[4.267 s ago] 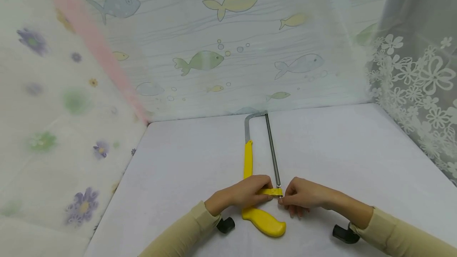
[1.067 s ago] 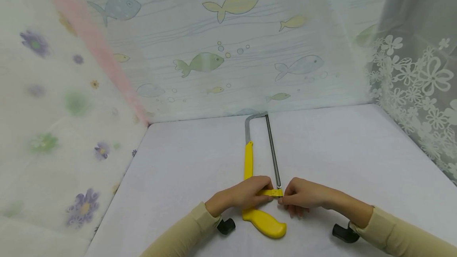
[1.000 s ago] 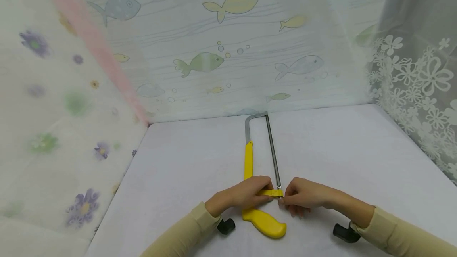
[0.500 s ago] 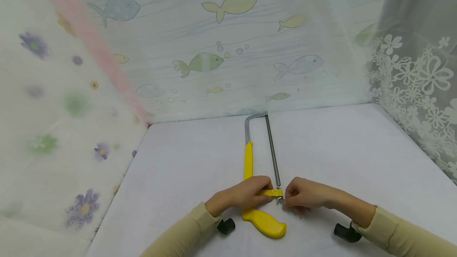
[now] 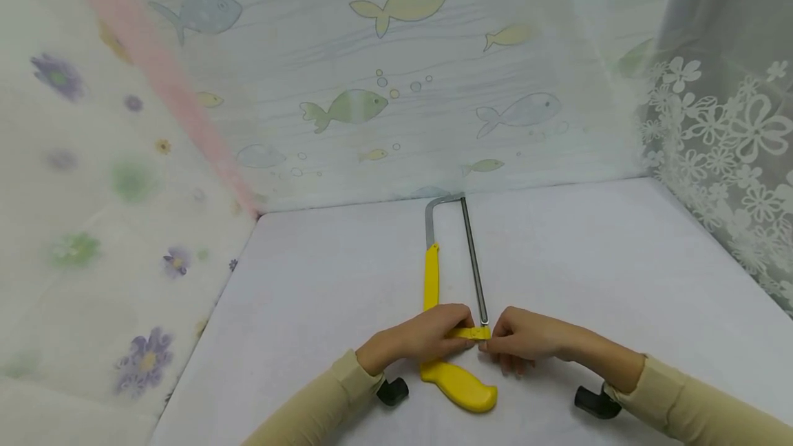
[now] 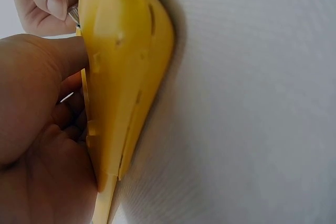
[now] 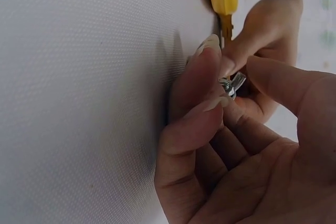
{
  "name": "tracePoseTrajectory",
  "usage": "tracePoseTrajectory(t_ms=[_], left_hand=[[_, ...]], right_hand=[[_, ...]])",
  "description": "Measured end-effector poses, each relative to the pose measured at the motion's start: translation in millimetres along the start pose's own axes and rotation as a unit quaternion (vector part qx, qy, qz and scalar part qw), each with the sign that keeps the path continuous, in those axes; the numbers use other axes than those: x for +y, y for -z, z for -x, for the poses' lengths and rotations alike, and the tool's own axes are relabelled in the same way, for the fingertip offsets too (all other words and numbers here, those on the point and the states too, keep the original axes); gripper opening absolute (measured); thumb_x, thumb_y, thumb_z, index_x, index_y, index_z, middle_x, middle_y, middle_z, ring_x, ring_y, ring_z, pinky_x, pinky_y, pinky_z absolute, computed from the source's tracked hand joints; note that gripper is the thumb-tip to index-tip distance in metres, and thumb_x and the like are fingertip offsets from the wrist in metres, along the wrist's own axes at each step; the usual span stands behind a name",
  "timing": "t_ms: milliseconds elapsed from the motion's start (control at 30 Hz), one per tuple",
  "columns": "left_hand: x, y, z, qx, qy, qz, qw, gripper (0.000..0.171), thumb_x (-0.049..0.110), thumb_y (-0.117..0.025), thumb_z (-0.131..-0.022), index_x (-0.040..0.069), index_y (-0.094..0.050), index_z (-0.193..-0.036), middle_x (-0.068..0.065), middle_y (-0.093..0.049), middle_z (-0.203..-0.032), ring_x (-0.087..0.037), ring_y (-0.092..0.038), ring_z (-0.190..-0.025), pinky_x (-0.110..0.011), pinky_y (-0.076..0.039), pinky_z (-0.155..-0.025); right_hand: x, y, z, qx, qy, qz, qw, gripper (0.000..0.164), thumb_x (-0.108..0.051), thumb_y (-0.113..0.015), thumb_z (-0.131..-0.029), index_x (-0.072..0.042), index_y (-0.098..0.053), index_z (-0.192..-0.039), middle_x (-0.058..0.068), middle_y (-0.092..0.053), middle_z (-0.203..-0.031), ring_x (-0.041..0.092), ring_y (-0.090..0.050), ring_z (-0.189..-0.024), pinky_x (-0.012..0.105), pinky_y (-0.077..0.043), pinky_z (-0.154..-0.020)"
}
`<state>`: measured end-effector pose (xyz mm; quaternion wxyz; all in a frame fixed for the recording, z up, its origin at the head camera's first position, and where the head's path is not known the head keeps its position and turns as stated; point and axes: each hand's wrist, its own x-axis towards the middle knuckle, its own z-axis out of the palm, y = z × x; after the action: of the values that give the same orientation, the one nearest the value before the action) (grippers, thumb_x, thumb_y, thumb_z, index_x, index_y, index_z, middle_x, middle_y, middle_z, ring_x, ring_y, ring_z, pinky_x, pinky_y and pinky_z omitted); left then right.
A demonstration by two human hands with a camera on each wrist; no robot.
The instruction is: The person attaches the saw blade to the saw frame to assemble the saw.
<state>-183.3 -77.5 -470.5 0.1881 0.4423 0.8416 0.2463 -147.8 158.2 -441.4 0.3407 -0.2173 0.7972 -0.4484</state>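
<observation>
A hacksaw (image 5: pixel 431 274) with a yellow handle (image 5: pixel 463 387) lies flat on the white-covered table, its grey far end pointing away. Its blade side (image 5: pixel 473 260) runs along the right. My left hand (image 5: pixel 434 330) grips the yellow frame above the handle, thumb and fingers around the short crosspiece (image 5: pixel 478 333). At that crosspiece's near side, my right hand (image 5: pixel 533 336) pinches a small metal wing nut (image 7: pixel 234 83) between thumb and fingertips. The wing nut is covered by the fingers in the head view. Part of the frame is hidden under my left hand.
White cloth covers the table (image 5: pixel 334 260). A fish-print curtain (image 5: pixel 347 109) stands at the back, a flowered sheet (image 5: pixel 142 260) at the left and a lace curtain (image 5: pixel 731 136) at the right. Black wrist-worn devices (image 5: pixel 597 402) sit under both forearms.
My right fingers came off the wing nut half a second ago, leaving it visible, and now are back on it. The left hand and hacksaw have stayed in place.
</observation>
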Motion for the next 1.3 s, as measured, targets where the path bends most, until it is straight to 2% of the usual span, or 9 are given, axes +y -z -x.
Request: tracePoseTrajectory(t_ms=[467, 833, 1033, 1300], left_hand=[[0.2, 1.4, 0.1, 0.002, 0.003, -0.003, 1.0000, 0.012, 0.022, -0.064, -0.103, 0.013, -0.060, -0.110, 0.009, -0.059, -0.098, -0.003, -0.050, -0.085, -0.015, -0.043, -0.078], [-0.4, -0.6, -0.2, 0.003, 0.003, -0.006, 1.0000, 0.013, 0.023, -0.064, -0.103, 0.013, -0.060, -0.110, 0.009, -0.059, -0.099, -0.003, -0.050, -0.085, -0.015, -0.043, -0.078], [-0.3, -1.1, 0.5, 0.004, 0.002, -0.007, 1.0000, 0.013, 0.023, -0.064, -0.103, 0.013, -0.060, -0.110, 0.009, -0.060, -0.099, -0.003, -0.050, -0.085, -0.015, -0.043, -0.079], [-0.3, -0.3, 0.8, 0.004, 0.001, -0.007, 1.0000, 0.013, 0.023, -0.064, -0.103, 0.013, -0.060, -0.110, 0.009, -0.059, -0.099, -0.002, -0.050, -0.085, -0.015, -0.044, -0.079]], right_hand=[[-2.2, 4.7, 4.6, 0.006, -0.002, 0.005, 1.000, 0.035, -0.025, -0.065, -0.100, -0.002, -0.073, -0.075, 0.009, -0.066, -0.064, 0.013, -0.054, -0.050, 0.022, -0.036, -0.045], [3.4, 6.1, 5.6, 0.007, 0.014, 0.014, 1.000, 0.028, -0.016, -0.066, -0.098, 0.001, -0.066, -0.076, 0.002, -0.056, -0.059, 0.012, -0.048, -0.049, 0.021, -0.036, -0.045], [3.3, 3.8, 3.7, -0.001, 0.011, 0.005, 1.000, 0.027, -0.017, -0.068, -0.097, 0.000, -0.068, -0.076, 0.002, -0.056, -0.058, 0.012, -0.047, -0.049, 0.020, -0.036, -0.044], [5.0, 1.1, -0.3, -0.003, 0.001, 0.001, 1.000, 0.034, -0.025, -0.069, -0.097, -0.001, -0.070, -0.073, 0.003, -0.062, -0.060, 0.011, -0.050, -0.049, 0.021, -0.035, -0.044]])
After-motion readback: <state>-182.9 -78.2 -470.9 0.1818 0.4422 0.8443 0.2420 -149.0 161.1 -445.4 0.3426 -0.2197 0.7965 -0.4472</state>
